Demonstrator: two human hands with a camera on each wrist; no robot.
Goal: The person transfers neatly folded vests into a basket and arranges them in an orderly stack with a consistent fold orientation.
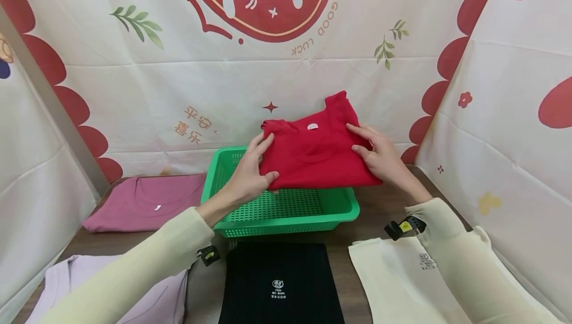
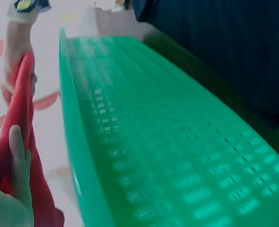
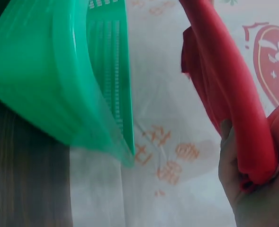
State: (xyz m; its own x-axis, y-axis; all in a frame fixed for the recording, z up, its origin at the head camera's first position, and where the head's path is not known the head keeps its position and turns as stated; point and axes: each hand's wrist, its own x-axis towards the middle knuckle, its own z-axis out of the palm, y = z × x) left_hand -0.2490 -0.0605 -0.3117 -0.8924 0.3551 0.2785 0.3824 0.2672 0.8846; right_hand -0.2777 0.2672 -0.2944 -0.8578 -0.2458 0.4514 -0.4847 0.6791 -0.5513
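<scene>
A folded red shirt (image 1: 315, 153) is held in the air above a green perforated basket (image 1: 286, 210). My left hand (image 1: 250, 172) grips its left edge, thumb on top. My right hand (image 1: 377, 158) grips its right edge, fingers lying over the cloth. In the left wrist view the red shirt (image 2: 21, 142) hangs beside the green basket (image 2: 177, 142), with my fingers (image 2: 18, 165) against the cloth. The right wrist view shows the red shirt (image 3: 229, 90) folded over my right hand (image 3: 253, 189), the basket (image 3: 58, 71) to its left.
On the dark wooden table (image 1: 380, 210) lie folded shirts: a pink one (image 1: 143, 202) at the back left, a lilac one (image 1: 89, 284) front left, a black one (image 1: 279, 282) in front, a cream one (image 1: 397, 277) front right. Printed cloth walls (image 1: 178, 81) close in three sides.
</scene>
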